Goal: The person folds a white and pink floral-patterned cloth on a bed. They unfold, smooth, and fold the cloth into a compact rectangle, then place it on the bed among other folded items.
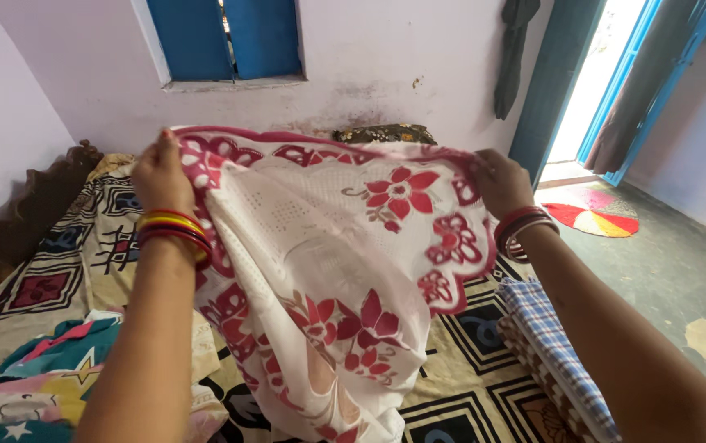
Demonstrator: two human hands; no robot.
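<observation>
I hold up a white cloth with red flowers and a red border, spread between both hands above a bed. My left hand grips its top left corner, and bangles sit on that wrist. My right hand grips the top right edge, also with bangles at the wrist. The cloth hangs down in folds toward the bed and hides what lies beneath it.
The bed has a beige patterned sheet. A folded stack of checked cloths lies at its right edge. Colourful fabric is heaped at the lower left. A blue window, an open doorway and a round floor mat are beyond.
</observation>
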